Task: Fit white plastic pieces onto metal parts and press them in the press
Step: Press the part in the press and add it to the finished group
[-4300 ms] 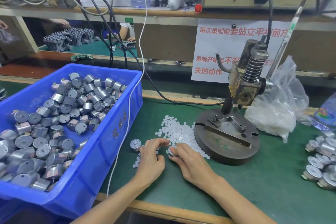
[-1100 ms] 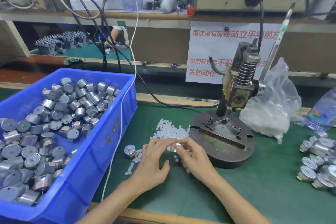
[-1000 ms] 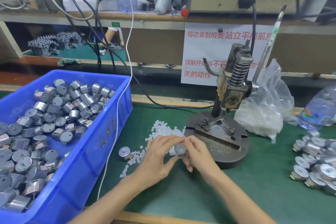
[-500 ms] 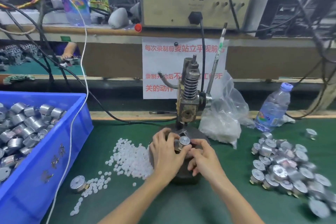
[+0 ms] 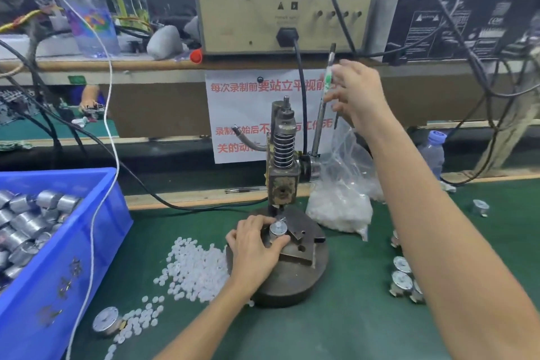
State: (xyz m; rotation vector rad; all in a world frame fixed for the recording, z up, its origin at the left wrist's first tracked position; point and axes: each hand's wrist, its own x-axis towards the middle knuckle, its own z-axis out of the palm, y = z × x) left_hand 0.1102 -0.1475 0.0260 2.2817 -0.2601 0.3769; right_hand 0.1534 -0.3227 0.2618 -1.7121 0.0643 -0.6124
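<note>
Pinches small silver metal cylinder (image 5: 277,229) with left hand (image 5: 257,248), thumb and fingertips curled narrow around its sides. Holds it upright on the grey steel fixture plate of the hand-lever press (image 5: 283,166), below the ram, above the round dark iron base (image 5: 292,280). Has right hand (image 5: 359,93) raised at the thin metal press lever (image 5: 321,114), with fingers half curled beside the green-taped section; cannot tell whether closed around it.

Shows on the green bench mat (image 5: 350,330):
- loose heap of small white plastic discs (image 5: 193,269), touching the base's left edge
- blue plastic crate (image 5: 58,257) of metal cylinders, far left
- clear plastic bag (image 5: 339,207) of white pieces, just right of the press
- cluster of silver cylinders (image 5: 401,280), further right
</note>
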